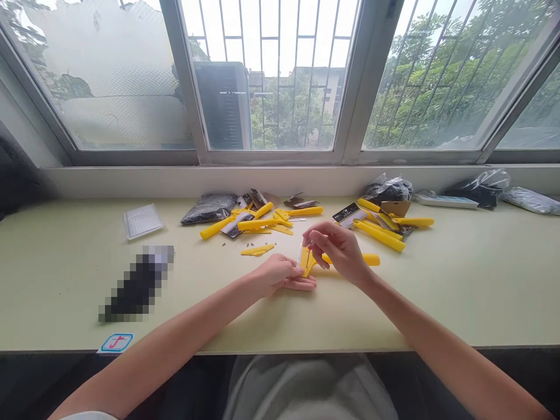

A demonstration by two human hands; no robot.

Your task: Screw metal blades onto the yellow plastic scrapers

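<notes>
Between the fingers of my left hand (284, 274) is the head of a yellow-handled scraper (373, 260), held just above the table. Its handle points right and passes behind my right hand (336, 245). My right hand is closed in a pinch on a small screwdriver (308, 256), whose thin metal shaft points down at the scraper's head; its grip is mostly hidden by my fingers. A loose flat yellow plate (257, 250) lies left of the hands, with several small screws (245, 244) near it.
More yellow-handled scrapers (280, 219) are heaped behind my hands; another pile (380, 233) sits at right with printed cards. A black bag (210, 209), a clear packet (143, 221) and a blurred dark object (135, 289) lie leftward. Wrapped bundles (476, 189) line the sill.
</notes>
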